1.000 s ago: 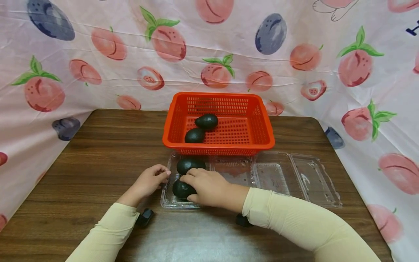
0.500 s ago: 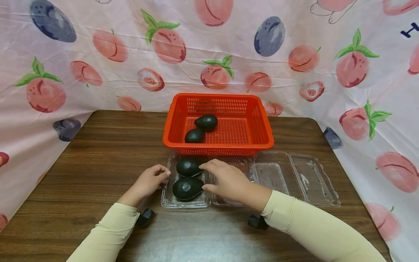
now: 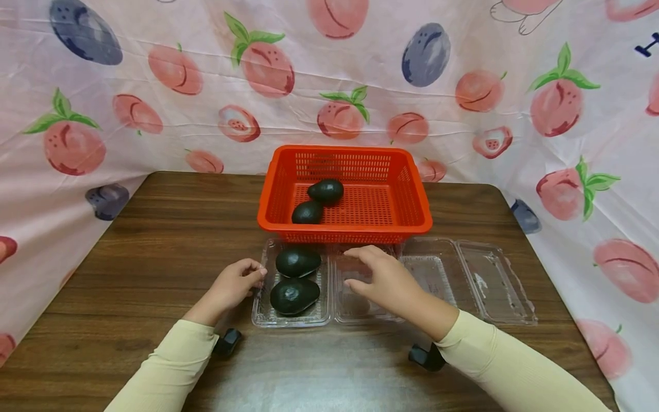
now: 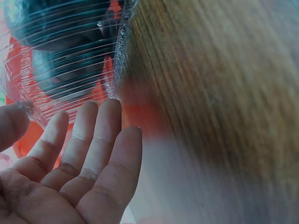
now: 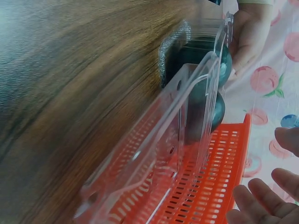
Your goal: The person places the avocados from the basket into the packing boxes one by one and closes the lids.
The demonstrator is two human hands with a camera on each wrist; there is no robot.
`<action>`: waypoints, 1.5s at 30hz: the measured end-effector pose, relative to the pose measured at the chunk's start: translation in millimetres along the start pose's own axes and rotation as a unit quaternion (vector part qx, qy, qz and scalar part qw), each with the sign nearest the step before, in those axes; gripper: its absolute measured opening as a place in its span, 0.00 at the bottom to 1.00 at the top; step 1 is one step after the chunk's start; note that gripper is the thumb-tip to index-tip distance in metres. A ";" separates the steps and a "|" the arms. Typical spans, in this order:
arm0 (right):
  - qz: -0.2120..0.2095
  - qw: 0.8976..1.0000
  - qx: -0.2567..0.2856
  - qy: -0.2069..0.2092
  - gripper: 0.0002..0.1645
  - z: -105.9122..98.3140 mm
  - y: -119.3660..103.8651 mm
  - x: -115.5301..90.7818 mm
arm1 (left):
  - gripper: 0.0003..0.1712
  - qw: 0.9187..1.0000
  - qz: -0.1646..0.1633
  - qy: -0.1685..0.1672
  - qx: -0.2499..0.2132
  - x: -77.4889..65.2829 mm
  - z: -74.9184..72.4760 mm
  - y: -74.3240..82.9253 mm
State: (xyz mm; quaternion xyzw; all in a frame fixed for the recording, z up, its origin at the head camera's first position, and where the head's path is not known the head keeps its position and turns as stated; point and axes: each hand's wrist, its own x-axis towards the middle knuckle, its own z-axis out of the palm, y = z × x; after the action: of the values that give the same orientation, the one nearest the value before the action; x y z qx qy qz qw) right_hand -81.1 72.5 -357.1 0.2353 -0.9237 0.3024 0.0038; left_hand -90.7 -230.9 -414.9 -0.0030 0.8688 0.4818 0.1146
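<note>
Two glossy, dark-green avocados (image 3: pixel 295 296) lie side by side in the left half of a clear, ridged container (image 3: pixel 290 324). Left hand (image 3: pixel 234 284): thumb at its left rim, fingers loosely extended. Right hand (image 3: pixel 389 281): fingers parted, grasping nothing, above the lid half (image 3: pixel 354 313). A red basket (image 3: pixel 345 229) borders the back edge; wooden tabletop (image 3: pixel 170 240) extends leftward and in front.

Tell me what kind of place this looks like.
It looks like a tabletop workspace, perhaps for packing fruit, though I can't tell what building it's in. A fruit-printed cloth hangs behind a wood-look table, which holds a red basket and an open clear plastic container, both with avocados inside.
</note>
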 end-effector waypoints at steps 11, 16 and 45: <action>0.044 0.999 -0.017 -0.004 0.32 -11.3 17.6 -5.4 | 0.11 1.000 0.002 0.003 0.000 -2.8 -4.9 -4.7; 0.068 0.997 -0.019 -0.007 0.32 -12.8 25.1 -9.1 | 0.11 1.000 0.002 0.003 -0.002 -4.2 -7.3 -6.9; 0.139 0.988 -0.035 -0.058 0.35 -4.5 30.2 -18.1 | 0.15 1.000 -0.013 0.018 -0.014 -17.0 -23.1 -18.6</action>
State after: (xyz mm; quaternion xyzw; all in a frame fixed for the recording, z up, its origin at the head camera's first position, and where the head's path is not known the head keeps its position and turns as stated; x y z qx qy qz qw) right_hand -78.8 104.2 -373.0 0.1215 -0.9560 0.2533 -0.0840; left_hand -76.5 -262.0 -415.2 -0.0250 0.8637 0.4923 0.1048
